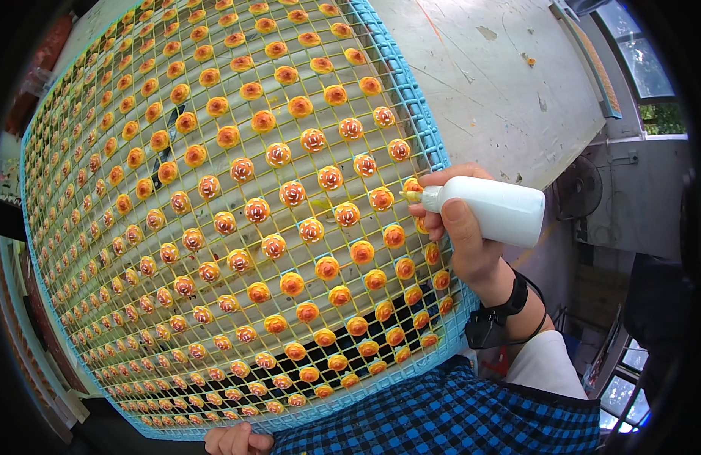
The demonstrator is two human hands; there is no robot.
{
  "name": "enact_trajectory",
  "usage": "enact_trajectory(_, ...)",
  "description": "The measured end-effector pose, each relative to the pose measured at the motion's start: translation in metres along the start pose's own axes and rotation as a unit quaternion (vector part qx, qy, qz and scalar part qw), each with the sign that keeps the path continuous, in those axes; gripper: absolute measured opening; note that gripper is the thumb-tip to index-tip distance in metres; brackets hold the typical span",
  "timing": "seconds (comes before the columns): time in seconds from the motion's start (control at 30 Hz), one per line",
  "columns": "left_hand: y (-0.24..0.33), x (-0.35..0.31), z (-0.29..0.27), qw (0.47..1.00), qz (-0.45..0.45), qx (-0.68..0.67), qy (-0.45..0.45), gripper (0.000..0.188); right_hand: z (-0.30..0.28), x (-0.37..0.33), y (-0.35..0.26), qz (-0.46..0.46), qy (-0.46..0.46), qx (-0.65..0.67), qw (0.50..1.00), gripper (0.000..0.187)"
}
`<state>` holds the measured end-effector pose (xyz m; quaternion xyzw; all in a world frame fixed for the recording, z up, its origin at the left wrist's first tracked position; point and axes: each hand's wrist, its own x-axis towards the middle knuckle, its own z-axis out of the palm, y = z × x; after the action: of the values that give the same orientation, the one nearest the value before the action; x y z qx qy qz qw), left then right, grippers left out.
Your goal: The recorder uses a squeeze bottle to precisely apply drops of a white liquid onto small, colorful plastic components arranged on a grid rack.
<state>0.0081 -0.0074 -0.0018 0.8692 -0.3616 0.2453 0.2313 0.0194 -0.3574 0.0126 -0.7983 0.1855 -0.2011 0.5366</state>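
Observation:
My right hand [472,246] is closed round a white squeeze bottle [498,211], held almost level with its narrow nozzle pointing left. The nozzle tip is at an orange flower-shaped piece [413,186] near the right edge of a mesh rack [415,98] with a light blue woven rim. Rows of orange and yellow flower-shaped pieces sit on the yellow mesh. Many in the middle and lower left, such as one flower piece [292,192], carry white marks; others, like a flower piece [327,268], are plain. At the near rim, my left hand [240,439] has its fingers curled against the edge.
Under the rack lies a worn pale tabletop [502,68], scratched and stained. A fan [578,186] stands beyond its right side, below windows [631,49]. A blue and black checked cloth [441,409] covers my front, close to the rack's near rim.

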Motion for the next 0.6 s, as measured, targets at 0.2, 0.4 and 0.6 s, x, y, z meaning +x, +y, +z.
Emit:
enact_trajectory(0.2, -0.0001, -0.0008, 0.0006, 1.0, -0.008, 0.005, 0.002, 0.017, -0.0004, -0.0008, -0.0007, 0.009, 0.002, 0.007, 1.0, 0.04)
enact_trajectory(0.4, 0.0016, -0.0005, 0.0007, 1.0, -0.013, 0.005, 0.008, 0.017, -0.0026, -0.0006, -0.0002, 0.003, -0.004, 0.006, 1.0, 0.041)
enact_trajectory(0.6, 0.0065, -0.0024, 0.0024, 0.999, -0.045, 0.011, 0.013, 0.017, -0.001, -0.0009, 0.0015, -0.013, -0.021, -0.002, 1.0, 0.042)
